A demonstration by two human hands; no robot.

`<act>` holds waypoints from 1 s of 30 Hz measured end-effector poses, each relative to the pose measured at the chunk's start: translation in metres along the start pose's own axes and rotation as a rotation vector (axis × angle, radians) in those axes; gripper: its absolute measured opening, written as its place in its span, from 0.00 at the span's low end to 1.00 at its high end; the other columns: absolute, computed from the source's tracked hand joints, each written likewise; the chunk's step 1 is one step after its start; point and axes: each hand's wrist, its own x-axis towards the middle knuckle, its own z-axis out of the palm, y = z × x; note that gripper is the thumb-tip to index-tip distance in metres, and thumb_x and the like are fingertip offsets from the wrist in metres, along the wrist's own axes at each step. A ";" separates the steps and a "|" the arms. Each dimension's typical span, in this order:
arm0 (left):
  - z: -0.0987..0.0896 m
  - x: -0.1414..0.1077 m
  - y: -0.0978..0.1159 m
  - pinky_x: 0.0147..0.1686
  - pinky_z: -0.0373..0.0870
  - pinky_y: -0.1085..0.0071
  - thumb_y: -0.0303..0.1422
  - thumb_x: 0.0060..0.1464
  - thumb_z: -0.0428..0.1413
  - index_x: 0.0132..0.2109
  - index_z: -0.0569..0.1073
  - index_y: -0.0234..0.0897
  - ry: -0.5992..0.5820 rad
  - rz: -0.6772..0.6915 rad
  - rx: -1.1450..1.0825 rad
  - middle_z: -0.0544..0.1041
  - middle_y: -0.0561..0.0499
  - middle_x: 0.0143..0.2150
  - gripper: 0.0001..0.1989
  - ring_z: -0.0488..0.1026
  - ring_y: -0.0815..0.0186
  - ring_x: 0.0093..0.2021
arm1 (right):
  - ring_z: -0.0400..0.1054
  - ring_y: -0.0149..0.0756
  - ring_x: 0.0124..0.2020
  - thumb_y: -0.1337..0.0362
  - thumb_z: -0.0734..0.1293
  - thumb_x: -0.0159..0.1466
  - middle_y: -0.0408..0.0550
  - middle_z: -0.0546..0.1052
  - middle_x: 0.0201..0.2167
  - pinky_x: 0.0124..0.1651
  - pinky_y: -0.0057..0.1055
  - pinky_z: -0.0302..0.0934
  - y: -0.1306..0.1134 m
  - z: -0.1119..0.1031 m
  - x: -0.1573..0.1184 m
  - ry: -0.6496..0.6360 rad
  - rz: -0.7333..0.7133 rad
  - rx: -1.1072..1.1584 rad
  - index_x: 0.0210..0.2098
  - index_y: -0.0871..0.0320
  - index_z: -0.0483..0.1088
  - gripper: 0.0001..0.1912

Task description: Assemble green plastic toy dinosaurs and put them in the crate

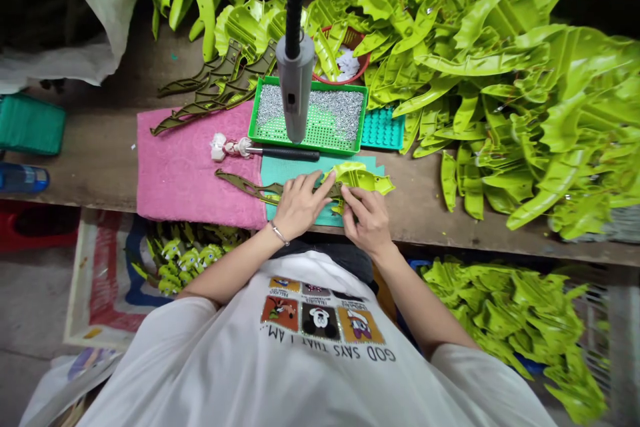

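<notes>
A long olive-brown plastic piece (240, 183) lies across the pink cloth and the teal mat (290, 165), partly against a lime-green moulded plastic shell (357, 177). My left hand (303, 205) rests over the brown piece and holds it down, fingers reaching toward the shell. Close to its right, my right hand (369, 217) has thumb and forefinger pinched together at the end of the brown piece. Whatever is between those fingertips is too small or hidden to make out. Behind the hands is a green tray (310, 123) of small silvery screws.
A grey electric screwdriver (295, 87) hangs above the tray. A black-handled tool (285, 153) with a white-wrapped head lies on the pink cloth (200, 173). Lime-green shells (540, 100) pile up at right. More brown pieces (220, 90) and a red basket (357, 47) are behind.
</notes>
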 end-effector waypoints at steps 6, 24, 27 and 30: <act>0.011 0.001 0.008 0.65 0.56 0.45 0.40 0.70 0.42 0.74 0.53 0.41 0.007 -0.041 0.038 0.56 0.42 0.74 0.28 0.56 0.48 0.72 | 0.71 0.43 0.44 0.70 0.60 0.65 0.57 0.77 0.47 0.47 0.43 0.66 0.004 0.008 -0.003 0.032 -0.018 -0.003 0.59 0.55 0.70 0.24; -0.043 -0.061 -0.066 0.46 0.75 0.43 0.35 0.67 0.49 0.72 0.44 0.64 0.483 -0.026 0.049 0.77 0.48 0.57 0.34 0.77 0.51 0.50 | 0.66 0.57 0.60 0.71 0.64 0.55 0.62 0.75 0.56 0.59 0.58 0.55 0.129 -0.085 0.152 0.105 0.134 -0.239 0.58 0.61 0.73 0.30; -0.069 -0.058 -0.107 0.46 0.73 0.42 0.39 0.67 0.47 0.71 0.52 0.61 0.541 -0.166 0.081 0.75 0.46 0.58 0.28 0.75 0.49 0.51 | 0.65 0.60 0.61 0.72 0.66 0.52 0.64 0.78 0.51 0.60 0.63 0.46 0.166 -0.080 0.185 0.053 0.256 -0.278 0.52 0.58 0.78 0.27; -0.085 -0.025 -0.146 0.54 0.70 0.47 0.38 0.67 0.46 0.64 0.65 0.47 0.495 -0.158 0.084 0.74 0.43 0.58 0.21 0.72 0.52 0.56 | 0.72 0.54 0.50 0.73 0.68 0.49 0.59 0.80 0.38 0.56 0.62 0.48 0.183 -0.078 0.204 0.105 0.298 -0.241 0.34 0.52 0.82 0.17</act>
